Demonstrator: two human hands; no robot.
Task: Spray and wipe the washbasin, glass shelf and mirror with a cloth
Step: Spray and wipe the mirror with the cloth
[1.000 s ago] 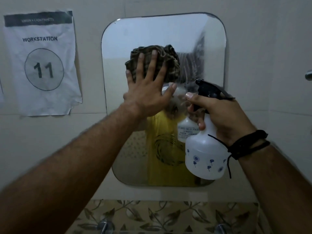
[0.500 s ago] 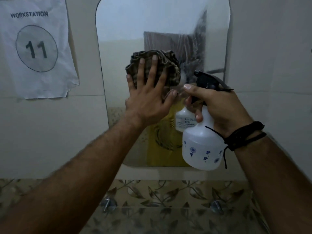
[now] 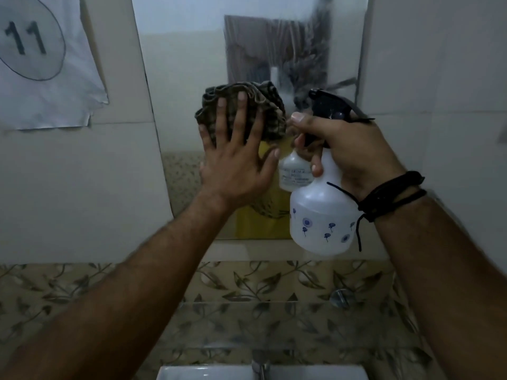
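Observation:
My left hand [image 3: 236,163] lies flat with fingers spread, pressing a bunched olive checked cloth [image 3: 263,102] against the middle of the wall mirror [image 3: 186,78]. Just to its right, my right hand [image 3: 345,149] grips a white spray bottle [image 3: 321,218] with a black trigger head, held upright close to the glass. Below the mirror runs the glass shelf [image 3: 247,325], with a chrome bracket [image 3: 338,298] at its right. The white washbasin [image 3: 208,373] and its tap [image 3: 260,364] show at the bottom edge.
A paper sign [image 3: 41,64] numbered 11 hangs on the tiled wall left of the mirror. A band of leaf-pattern tiles [image 3: 274,278] runs behind the shelf. Black cords circle my right wrist [image 3: 389,193].
My left hand has slid the cloth down the mirror from its upper part to the middle. The view has tilted down, and the shelf and washbasin have come into sight.

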